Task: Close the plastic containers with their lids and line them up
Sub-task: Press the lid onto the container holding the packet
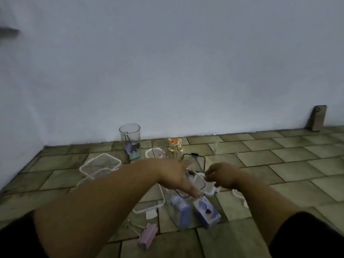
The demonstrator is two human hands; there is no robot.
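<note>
Several clear plastic containers and lids lie scattered on the tiled floor. Between my hands a black-rimmed clear lid (198, 183) sits over a clear container (178, 215) that holds two purple boxes. My left hand (175, 175) spans the lid's left side, thumb far and fingers near. My right hand (221, 175) is curled on its right edge. A white-rimmed rectangular container (100, 164) lies at the left and a white-rimmed lid (149, 203) under my left forearm. A tall open cylinder (129, 138) with clips stands near the wall. The frame is blurred.
A round white-rimmed tub (154, 152), another black-rimmed lid (193, 159) and a clear box (226, 148) sit behind my hands. An orange packet (175, 143) lies near the wall, and a purple binder clip (148, 235) lies close in front. A phone (319, 118) leans on the wall.
</note>
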